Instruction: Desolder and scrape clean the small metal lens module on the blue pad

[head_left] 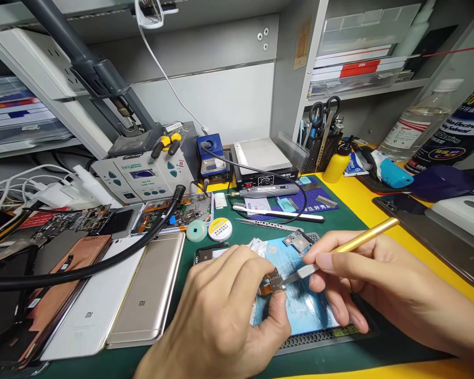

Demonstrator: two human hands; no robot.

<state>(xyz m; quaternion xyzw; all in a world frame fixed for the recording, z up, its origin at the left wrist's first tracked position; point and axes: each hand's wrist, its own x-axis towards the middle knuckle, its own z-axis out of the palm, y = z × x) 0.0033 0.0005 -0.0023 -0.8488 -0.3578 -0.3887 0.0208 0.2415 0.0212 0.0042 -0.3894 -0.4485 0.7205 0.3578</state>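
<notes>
Left hand point(229, 305), pinching with thumb and fingertips, holds a small metal part point(276, 282) with an orange ribbon point(265, 289) just above a blue sheet point(300, 316). Right hand point(363, 276) grips a gold-handled knife point(367, 235) like a pen between thumb and forefinger, the other fingers loosely curled. The blade meets the edge of the part, or very nearly; contact is too fine to confirm.

The work seems to be partway through: part and blade are brought together, but the ribbon is on the part and no loosened piece shows beside it, so the blade's work looks unfinished. A second metal piece point(299, 242) lies at the far edge of the blue sheet; whether it has been worked on cannot be told.

Beyond the sheet, on a green mat point(342, 223), are tweezers point(268, 225), a thin brush point(280, 213) and a round tin point(220, 229). To the left lie a gold phone back point(144, 297) and a white phone back point(90, 310), with a black hose point(154, 231) arching over them. At far right, a dark phone point(434, 237) rests on the yellow table point(363, 196), and a yellow bottle point(337, 164) stands farther back.
</notes>
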